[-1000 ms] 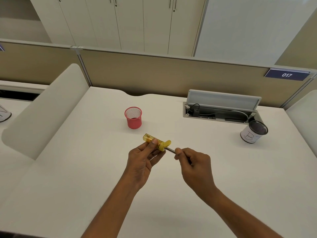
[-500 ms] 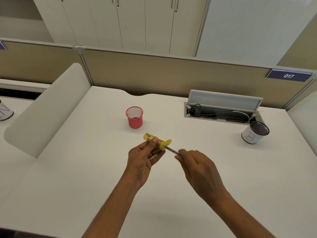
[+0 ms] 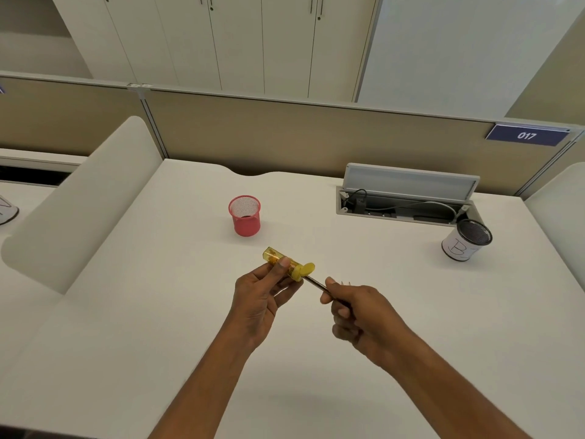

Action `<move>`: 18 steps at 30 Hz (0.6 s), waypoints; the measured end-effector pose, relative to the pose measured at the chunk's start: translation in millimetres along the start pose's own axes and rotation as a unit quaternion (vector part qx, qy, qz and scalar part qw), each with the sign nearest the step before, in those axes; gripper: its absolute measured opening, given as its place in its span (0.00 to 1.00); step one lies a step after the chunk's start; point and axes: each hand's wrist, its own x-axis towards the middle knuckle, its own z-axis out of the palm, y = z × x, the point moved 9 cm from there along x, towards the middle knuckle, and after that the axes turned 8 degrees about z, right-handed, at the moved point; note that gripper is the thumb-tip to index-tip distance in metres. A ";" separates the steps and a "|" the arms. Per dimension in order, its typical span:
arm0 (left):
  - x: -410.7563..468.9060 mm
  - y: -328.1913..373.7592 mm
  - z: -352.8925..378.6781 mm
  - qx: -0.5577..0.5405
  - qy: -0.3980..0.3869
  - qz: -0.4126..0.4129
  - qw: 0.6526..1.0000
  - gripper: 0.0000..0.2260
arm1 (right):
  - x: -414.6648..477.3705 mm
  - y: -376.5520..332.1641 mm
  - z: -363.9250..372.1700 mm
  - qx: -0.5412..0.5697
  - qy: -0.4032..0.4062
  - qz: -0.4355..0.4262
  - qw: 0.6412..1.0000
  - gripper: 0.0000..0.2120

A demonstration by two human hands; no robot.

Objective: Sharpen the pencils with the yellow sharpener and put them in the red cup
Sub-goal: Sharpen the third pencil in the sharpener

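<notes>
Mid-frame, we see the left hand [image 3: 259,299] palm-up, its fingers curled round the yellow sharpener [image 3: 286,264], a clear yellow tube tilted toward the upper left. The right hand [image 3: 357,315] pinches a dark pencil [image 3: 315,282], its tip in the sharpener's mouth. Above them, apart, the red cup [image 3: 245,217] stands upright on the surface [image 3: 158,312].

Both bare forearms were stretched forward and angled toward each other. The left hand [image 3: 262,299] was turned palm-up, its thumb lying on top of the yellow sharpener [image 3: 285,263] and its fingers curled underneath. The right hand [image 3: 359,315], just right of the sharpener, was turned knuckles-up. Its thumb and forefinger pinched the pencil [image 3: 315,282], and its other fingers were curled into the palm.
</notes>
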 end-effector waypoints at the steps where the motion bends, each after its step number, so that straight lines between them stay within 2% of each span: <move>1: 0.1 -0.3 -0.6 0.002 0.002 -0.001 1.000 0.12 | -0.8 1.2 1.6 -0.007 -0.010 0.003 1.000 0.18; 3: 0.2 -1.0 0.1 0.003 0.003 -0.001 1.000 0.13 | -1.8 -6.9 3.1 -0.092 0.011 -0.070 0.993 0.22; 4: 0.0 -0.8 0.3 0.002 0.005 -0.001 1.000 0.14 | -5.2 -16.2 4.5 -0.158 0.041 -0.144 0.976 0.23; 5: 0.2 -1.0 0.4 0.000 0.009 0.000 1.000 0.14 | -11.7 -27.0 6.1 -0.232 0.082 -0.241 0.939 0.21; 6: 0.9 -1.0 -0.4 -0.005 0.015 0.000 1.000 0.13 | -20.7 -35.6 8.0 -0.313 0.131 -0.344 0.876 0.18; 7: 1.3 -0.7 -1.1 -0.010 0.022 -0.001 1.000 0.13 | -29.2 -38.3 12.2 -0.399 0.177 -0.424 0.793 0.17; 9: 2.7 0.7 -1.9 -0.019 0.030 0.000 0.999 0.13 | -38.6 -34.4 22.7 -0.528 0.235 -0.525 0.625 0.19; 10: 3.2 1.3 -2.3 -0.019 0.031 0.000 0.999 0.14 | -40.6 -31.4 25.9 -0.554 0.251 -0.558 0.564 0.16; 11: 3.7 1.8 -2.4 -0.018 0.031 0.001 0.999 0.14 | -43.4 -30.6 28.2 -0.565 0.259 -0.579 0.528 0.13; 12: 3.8 1.9 -2.5 -0.017 0.029 0.001 0.999 0.14 | -45.6 -31.8 29.2 -0.566 0.264 -0.589 0.513 0.12; 14: 3.3 1.0 -2.7 -0.016 0.027 -0.002 1.000 0.14 | -45.6 -35.9 28.7 -0.564 0.256 -0.590 0.517 0.12; 15: 3.0 0.6 -2.9 -0.016 0.027 -0.003 1.000 0.14 | -43.3 -37.6 26.8 -0.558 0.248 -0.578 0.541 0.12; 16: 2.8 0.4 -3.0 -0.016 0.026 -0.004 1.000 0.13 | -40.0 -39.4 23.2 -0.539 0.241 -0.554 0.586 0.13; 17: 2.5 0.7 -2.7 -0.014 0.024 -0.003 1.000 0.13 | -34.8 -42.1 16.9 -0.497 0.228 -0.514 0.661 0.15; 18: 2.6 1.3 -1.9 -0.011 0.021 -0.002 1.000 0.13 | -25.4 -43.0 9.0 -0.430 0.197 -0.459 0.752 0.17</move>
